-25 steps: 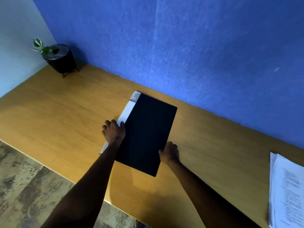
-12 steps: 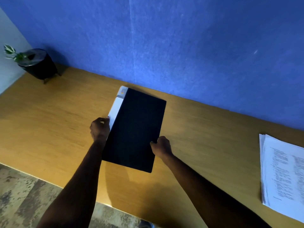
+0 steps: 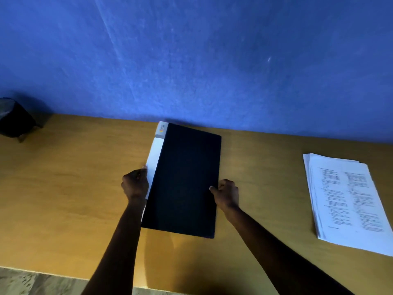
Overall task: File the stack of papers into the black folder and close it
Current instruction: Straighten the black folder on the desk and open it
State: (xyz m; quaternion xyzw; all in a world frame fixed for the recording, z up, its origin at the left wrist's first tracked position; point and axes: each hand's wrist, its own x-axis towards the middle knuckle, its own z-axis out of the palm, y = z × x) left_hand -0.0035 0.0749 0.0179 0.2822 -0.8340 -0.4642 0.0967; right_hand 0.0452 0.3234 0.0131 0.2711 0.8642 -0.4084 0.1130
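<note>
Gripping the long edges of the black folder at the centre of the frame, both hands are steadying it on the wooden desk. The left hand is curling closed against the white spine strip on the folder's left side, fingertips pinching that edge. The right hand is pinching the opposite, open edge, thumb lying on the cover and the other fingers tucked out of sight, so whether they are already reaching under the cover cannot be told.

Compared with a second ago, the left hand is no longer lying flat across the spine; it is now bunching at the very edge, and the folder is sitting straighter, its far end nearly touching the blue wall. The view is also swinging rightward, so the stack of papers is now showing almost whole at the right of the frame, well apart from the folder, while the dark pot is slipping off the far left.

The folder is still closed and the papers are lying untouched, so filing is not yet starting. Judging by the grip, the person is probably getting ready to lift the cover open from the right edge.
</note>
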